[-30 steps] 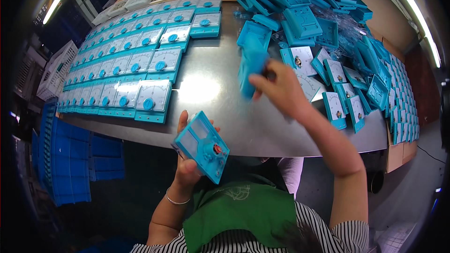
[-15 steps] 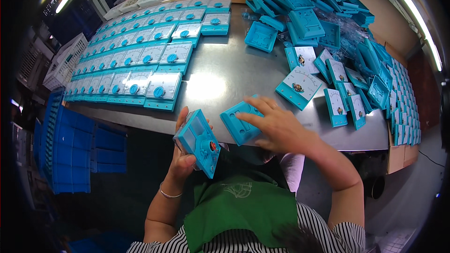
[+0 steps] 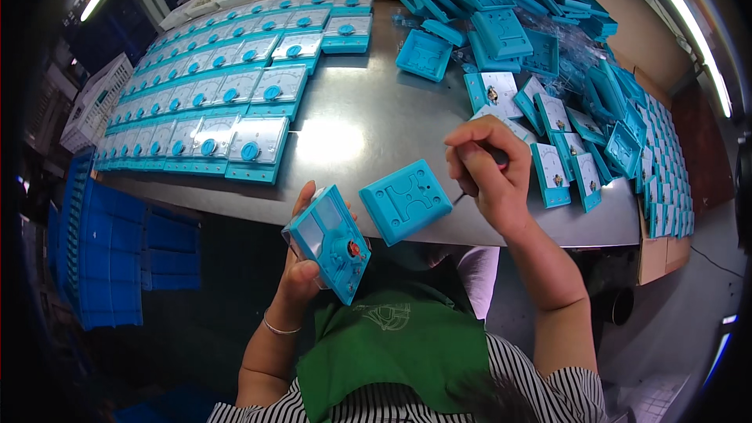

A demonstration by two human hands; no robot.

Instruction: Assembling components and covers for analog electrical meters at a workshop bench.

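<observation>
Left hand (image 3: 301,266), low and nearest the body, fingers wrapped round a blue meter case (image 3: 330,241), face up, long axis slanting from upper left to lower right, red part near its lower end. Just beyond, flat on the tabletop (image 3: 368,125) edge, a blue back cover (image 3: 406,200), up and to the right of the held case, between both hands, nearer the right. Right hand (image 3: 486,176) beside that cover, fingers pinched shut on a thin dark tool, kind unclear. Farther left, rows of finished meters (image 3: 227,102); farther right, a loose heap of blue parts (image 3: 548,39).
</observation>
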